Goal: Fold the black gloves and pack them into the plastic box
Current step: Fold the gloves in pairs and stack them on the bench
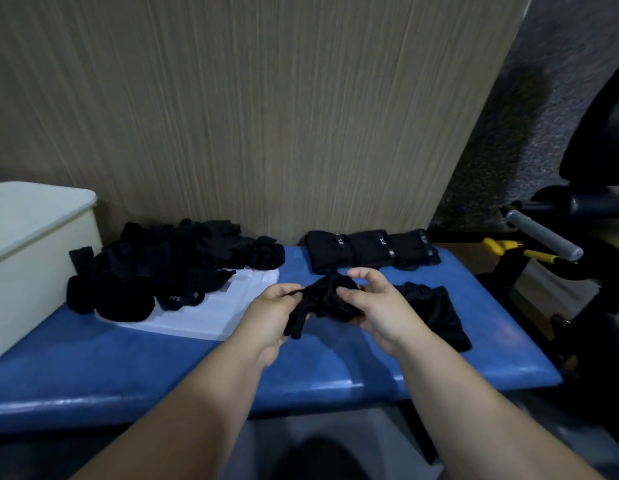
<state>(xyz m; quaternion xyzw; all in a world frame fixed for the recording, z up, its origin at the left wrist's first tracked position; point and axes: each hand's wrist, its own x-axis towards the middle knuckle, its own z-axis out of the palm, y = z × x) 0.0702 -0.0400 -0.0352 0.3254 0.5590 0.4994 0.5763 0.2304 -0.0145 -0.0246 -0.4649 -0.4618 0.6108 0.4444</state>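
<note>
The cream plastic box point(34, 251) is cut off by the left edge and seen from the side, so its inside is hidden. Black fabric swallows detail. In the heap of loose gloves point(155, 268) beside the box, single gloves cannot be told apart, and the small lettering on their bands is too blurred to read. A person's bare forearms reach in from below. The counter point(128, 368) is a blue padded slab with a glossy, vinyl-like skin. Above its middle, the left hand point(271, 315) pinches one end of a black glove point(323, 299), while the right hand point(375, 306) curls fingers and thumb round its bunched bulk. Cuff and fingers cannot be distinguished. The glove is soft, matte and crumpled, its long axis running from near-left to far-right, with a limp tail hanging below the left hand. At the back, against a wood-grain panel point(266, 116), three folded gloves point(370, 251) lie in a tidy row of rectangular packets. A spread-out glove point(436, 317) lies flat just right of the right hand. A white sheet point(231, 306) lies under the heap.
</note>
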